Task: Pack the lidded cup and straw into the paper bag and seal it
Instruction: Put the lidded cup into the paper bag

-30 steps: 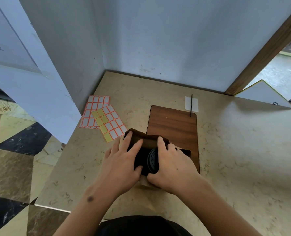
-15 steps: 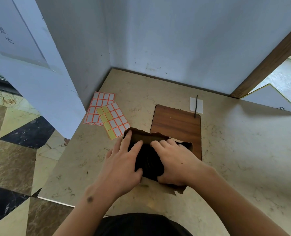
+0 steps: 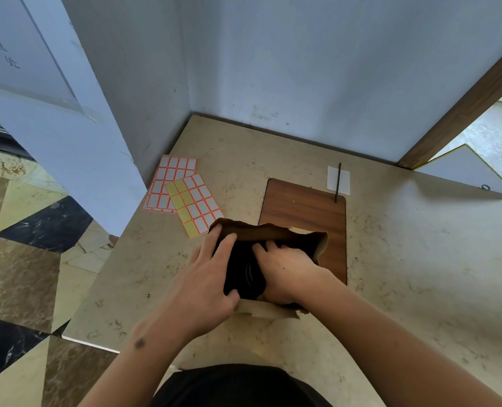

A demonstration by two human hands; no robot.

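The left hand (image 3: 205,277) is gripping the left edge of the paper bag (image 3: 273,233), fingers over its rim and thumb at the dark opening. The right hand (image 3: 287,271) is reaching into the bag mouth with fingers curled; whether it is holding anything cannot be told. The lidded cup (image 3: 248,274) is sitting inside the bag, showing only as a dark shape. The bag is lying partly on a wooden board (image 3: 305,207). The straw (image 3: 337,182) is resting across a white card (image 3: 345,179) beyond the board. Two label sheets (image 3: 182,192) are lying to the left on the table (image 3: 420,245).
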